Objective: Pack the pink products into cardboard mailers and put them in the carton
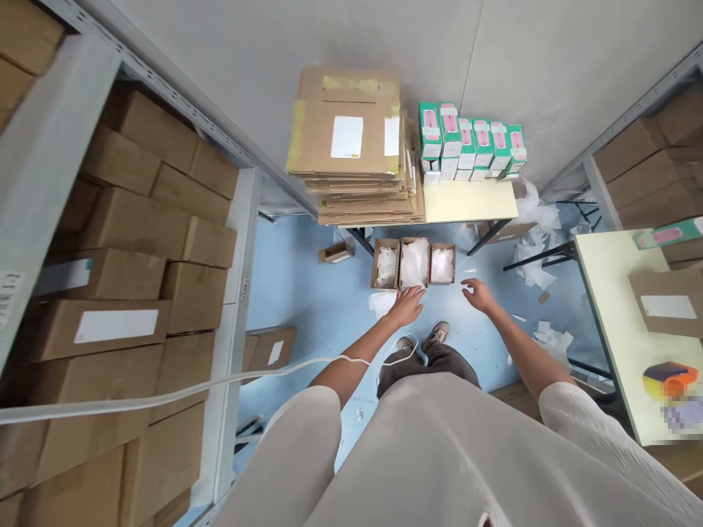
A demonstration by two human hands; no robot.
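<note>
Both of my hands hang in the air above the blue floor. My left hand is open with nothing in it, its fingers stretched toward the near side of three small cardboard boxes. Those are a left box, a middle box and a right box, each holding white wrapping material. My right hand is also empty, its fingers apart and slightly bent, to the right of the boxes. Whether the left fingertips touch the middle box I cannot tell.
A pale table carries flattened cartons and green-and-pink boxes. Shelves of cartons line the left. A second table stands right, with a tape dispenser. A white cable crosses my left arm; plastic scraps litter the floor.
</note>
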